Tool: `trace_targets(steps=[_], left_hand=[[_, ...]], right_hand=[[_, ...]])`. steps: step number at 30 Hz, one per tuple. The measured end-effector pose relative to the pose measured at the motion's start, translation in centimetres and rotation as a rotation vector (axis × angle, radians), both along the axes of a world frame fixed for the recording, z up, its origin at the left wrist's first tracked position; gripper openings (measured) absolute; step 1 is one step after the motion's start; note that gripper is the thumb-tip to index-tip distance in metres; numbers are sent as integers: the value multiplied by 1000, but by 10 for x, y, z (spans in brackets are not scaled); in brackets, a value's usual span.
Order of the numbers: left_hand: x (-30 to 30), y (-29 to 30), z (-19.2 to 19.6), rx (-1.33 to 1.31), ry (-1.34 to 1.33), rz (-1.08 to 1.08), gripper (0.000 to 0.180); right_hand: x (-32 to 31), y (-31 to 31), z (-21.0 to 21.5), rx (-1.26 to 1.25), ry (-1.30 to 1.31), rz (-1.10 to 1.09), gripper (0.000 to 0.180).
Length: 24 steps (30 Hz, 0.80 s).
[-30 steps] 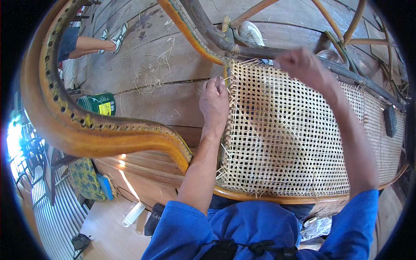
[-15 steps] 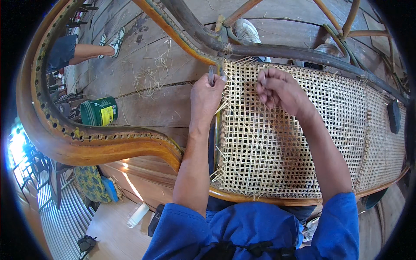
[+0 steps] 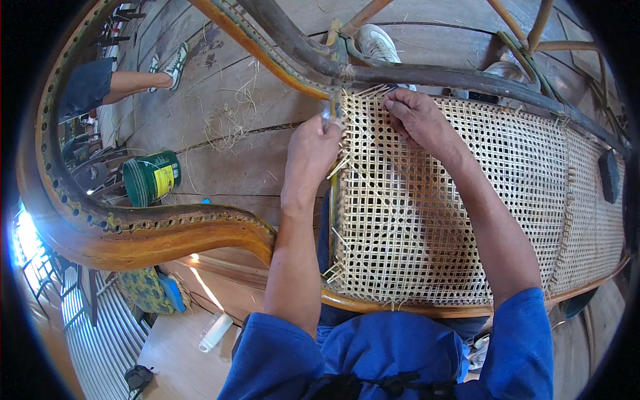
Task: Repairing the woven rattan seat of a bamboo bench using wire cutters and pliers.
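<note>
Head view: a woven cane panel (image 3: 467, 200) is seen stretched in a curved wooden frame (image 3: 167, 230), filling the centre and right of the picture, w/ its open square mesh lit by sun. The left hand (image 3: 313, 150) is placed at the panel's upper left corner, knuckles up, fingers curled tight round a small dark tool (image 3: 327, 119) that is held against the frame edge — only the tool's tip is shown, so its kind can't be told. The right hand (image 3: 417, 117) is laid on the top edge of the weave, just beside the left, fingers bent down and pinched onto the cane strands (image 3: 373, 90) that stick out there; whether a single strand is gripped can't be told. A dark bent rail (image 3: 467, 77) is run along the panel's far edge, touching it. Loose strand ends are seen poking out at the panel's left edge, near and far. Blue sleeves (image 3: 520, 347) are shown at the lower edge. Beyond the frame, on the plank floor (image 3: 227, 160), a green bucket (image 3: 152, 177) is lying on its side, w/ a tangle of loose fibres (image 3: 230, 123) near it. At top left another person's leg (image 3: 127, 83) and sneaker (image 3: 175, 63) are seen — well apart from the hands. A white shoe (image 3: 377, 41) is visible at the top, behind the rail.
</note>
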<state>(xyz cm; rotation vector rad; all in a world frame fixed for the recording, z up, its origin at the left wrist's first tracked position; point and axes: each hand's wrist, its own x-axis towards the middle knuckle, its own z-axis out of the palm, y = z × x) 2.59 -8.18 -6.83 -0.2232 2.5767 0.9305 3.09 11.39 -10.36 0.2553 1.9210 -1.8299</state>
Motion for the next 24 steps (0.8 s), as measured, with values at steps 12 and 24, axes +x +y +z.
trace_targets(steps=[12, 24], left_hand=[[23, -43, -26, 42, 104, 124, 43], [25, -20, -49, 188, -166, 186, 63]], right_hand=[[208, 150, 100, 156, 0, -508, 15], [566, 200, 68, 531, -475, -1178, 19]])
